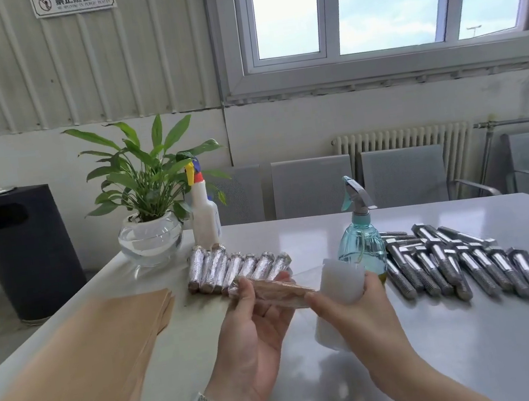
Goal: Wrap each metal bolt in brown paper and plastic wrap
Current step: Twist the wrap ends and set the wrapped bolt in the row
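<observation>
- Left hand (256, 326) palm up above the surface (446, 361), fingers curled under a paper-wrapped bolt (278, 291), thumb on its left end; bolt lies roughly level, held in the air.
- Right hand (348, 310) wrapped around a roll of plastic wrap (338, 286), roll upright, just right of the bolt; a clear film runs from the roll over the bolt.
- Hands close together, almost touching at the bolt's right end.
- Row of finished wrapped bolts (236, 268) on the surface just behind the left hand, side by side.
- Pile of bare bolts (459, 258) on the right, partly overlapping.
- Stack of brown paper sheets (76, 366) at the left edge.
- Teal spray bottle (360, 238) between the wrapped row and the bare pile; white spray bottle (204, 215) and potted plant (147, 199) at the far left corner.
- Watch band on the left wrist.
</observation>
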A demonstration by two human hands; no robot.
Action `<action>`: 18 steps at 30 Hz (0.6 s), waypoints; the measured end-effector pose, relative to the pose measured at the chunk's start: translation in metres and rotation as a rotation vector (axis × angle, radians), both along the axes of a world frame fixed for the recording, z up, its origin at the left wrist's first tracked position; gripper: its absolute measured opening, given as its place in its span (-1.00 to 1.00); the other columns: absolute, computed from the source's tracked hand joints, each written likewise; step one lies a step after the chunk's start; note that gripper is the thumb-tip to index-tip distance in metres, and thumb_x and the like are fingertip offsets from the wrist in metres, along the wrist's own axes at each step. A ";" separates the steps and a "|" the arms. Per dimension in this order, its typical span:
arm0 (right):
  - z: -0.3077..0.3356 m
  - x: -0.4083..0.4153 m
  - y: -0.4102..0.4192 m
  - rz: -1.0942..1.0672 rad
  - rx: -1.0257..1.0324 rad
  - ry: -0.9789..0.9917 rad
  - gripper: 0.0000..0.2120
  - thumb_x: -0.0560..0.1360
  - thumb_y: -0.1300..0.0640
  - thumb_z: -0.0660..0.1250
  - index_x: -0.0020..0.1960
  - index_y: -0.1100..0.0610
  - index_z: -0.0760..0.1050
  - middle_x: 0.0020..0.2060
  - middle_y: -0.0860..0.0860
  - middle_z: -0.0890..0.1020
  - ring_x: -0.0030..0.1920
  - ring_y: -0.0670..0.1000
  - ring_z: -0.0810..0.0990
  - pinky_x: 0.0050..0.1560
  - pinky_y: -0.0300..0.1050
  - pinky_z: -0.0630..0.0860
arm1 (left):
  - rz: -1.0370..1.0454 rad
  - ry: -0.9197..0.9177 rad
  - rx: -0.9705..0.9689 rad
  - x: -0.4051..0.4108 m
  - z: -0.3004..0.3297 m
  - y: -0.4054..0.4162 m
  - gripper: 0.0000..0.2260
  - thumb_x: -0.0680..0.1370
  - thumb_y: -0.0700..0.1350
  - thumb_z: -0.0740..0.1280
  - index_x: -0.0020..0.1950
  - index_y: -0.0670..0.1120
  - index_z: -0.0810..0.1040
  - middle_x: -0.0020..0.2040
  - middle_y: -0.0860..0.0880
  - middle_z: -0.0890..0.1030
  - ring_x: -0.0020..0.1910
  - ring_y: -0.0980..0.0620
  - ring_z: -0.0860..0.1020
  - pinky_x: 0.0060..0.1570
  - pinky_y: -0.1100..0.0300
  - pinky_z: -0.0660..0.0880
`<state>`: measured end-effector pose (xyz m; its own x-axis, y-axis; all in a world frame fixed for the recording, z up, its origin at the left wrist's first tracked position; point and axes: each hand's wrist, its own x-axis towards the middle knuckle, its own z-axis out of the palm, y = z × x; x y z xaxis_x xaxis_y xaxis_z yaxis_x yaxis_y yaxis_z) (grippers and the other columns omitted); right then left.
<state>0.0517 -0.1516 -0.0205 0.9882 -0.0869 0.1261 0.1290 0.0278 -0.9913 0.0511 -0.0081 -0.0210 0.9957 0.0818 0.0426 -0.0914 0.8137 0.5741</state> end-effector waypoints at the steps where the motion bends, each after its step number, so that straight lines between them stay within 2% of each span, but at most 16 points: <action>1: 0.000 0.000 0.000 0.035 0.054 0.060 -0.44 0.20 0.02 0.61 0.10 0.05 0.44 -0.15 -0.01 0.66 -0.20 -0.11 0.65 -0.28 -0.16 0.52 | 0.029 -0.018 0.060 0.001 -0.002 -0.001 -0.48 0.52 0.05 0.25 0.31 -0.31 0.37 0.12 -0.31 0.63 0.08 -0.20 0.65 -0.08 0.03 0.64; 3: 0.004 -0.003 0.001 0.124 0.142 0.183 -0.46 0.18 0.05 0.59 0.10 0.18 0.53 -0.22 0.06 0.66 -0.23 0.02 0.62 -0.26 -0.09 0.49 | 0.125 -0.077 0.217 0.002 -0.005 -0.002 -0.51 0.50 0.08 0.27 0.32 -0.19 0.37 0.08 -0.27 0.66 0.03 -0.19 0.67 -0.12 0.05 0.64; 6: 0.010 -0.011 0.001 0.301 0.239 0.383 -0.65 0.33 0.19 0.52 0.06 0.29 0.57 -0.35 0.11 0.60 -0.35 0.05 0.54 -0.29 -0.08 0.46 | 0.301 -0.125 0.356 0.003 -0.008 -0.002 -0.57 0.42 0.17 0.34 0.18 -0.02 0.42 -0.15 -0.12 0.70 -0.20 -0.07 0.68 -0.25 0.12 0.61; 8: 0.011 -0.018 0.001 0.396 0.223 0.464 -0.70 0.39 0.17 0.48 0.06 0.29 0.57 -0.34 0.13 0.61 -0.37 0.06 0.55 -0.30 -0.11 0.48 | 0.345 -0.137 0.387 0.002 -0.008 -0.002 -0.50 0.42 0.28 0.34 0.16 -0.04 0.40 -0.30 -0.05 0.63 -0.33 0.00 0.62 -0.31 0.13 0.58; 10: 0.010 -0.023 0.002 0.488 0.246 0.500 -0.68 0.41 0.10 0.44 0.10 0.25 0.58 -0.27 0.15 0.63 -0.31 0.08 0.59 -0.28 -0.14 0.52 | 0.370 -0.152 0.449 0.001 -0.006 -0.001 -0.36 0.41 0.40 0.31 0.11 -0.14 0.34 -0.39 -0.07 0.50 -0.45 -0.01 0.51 -0.42 0.11 0.51; 13: 0.007 -0.026 0.004 0.568 0.262 0.515 -0.58 0.41 0.00 0.39 0.18 0.20 0.58 -0.11 0.18 0.64 -0.16 0.13 0.61 -0.12 -0.10 0.54 | 0.404 -0.169 0.484 -0.002 -0.004 0.001 -0.39 0.39 0.45 0.25 -0.01 -0.08 0.30 -0.46 -0.06 0.36 -0.55 -0.01 0.36 -0.54 0.19 0.34; 15: 0.007 -0.027 0.004 0.588 0.212 0.458 -0.59 0.30 -0.01 0.47 0.08 0.16 0.62 -0.15 0.16 0.62 -0.16 0.14 0.60 -0.06 -0.02 0.53 | 0.376 -0.161 0.454 -0.002 -0.003 0.003 -0.42 0.42 0.45 0.20 -0.02 -0.07 0.39 -0.49 -0.04 0.30 -0.58 0.02 0.28 -0.57 0.25 0.27; 16: 0.008 -0.027 0.003 0.591 0.185 0.430 -0.62 0.26 0.01 0.50 0.01 0.17 0.63 -0.21 0.14 0.61 -0.20 0.14 0.60 -0.11 -0.02 0.55 | 0.357 -0.150 0.459 -0.002 -0.003 0.004 -0.40 0.43 0.47 0.17 -0.01 -0.08 0.45 -0.51 -0.04 0.28 -0.59 0.02 0.26 -0.58 0.25 0.26; 18: 0.010 -0.027 0.000 0.577 0.158 0.404 -0.59 0.23 0.05 0.54 0.01 0.21 0.58 -0.29 0.12 0.59 -0.27 0.16 0.63 -0.21 -0.03 0.58 | 0.328 -0.131 0.483 0.000 -0.003 0.006 -0.41 0.45 0.45 0.13 -0.02 -0.06 0.55 -0.51 -0.04 0.28 -0.60 0.04 0.26 -0.60 0.26 0.26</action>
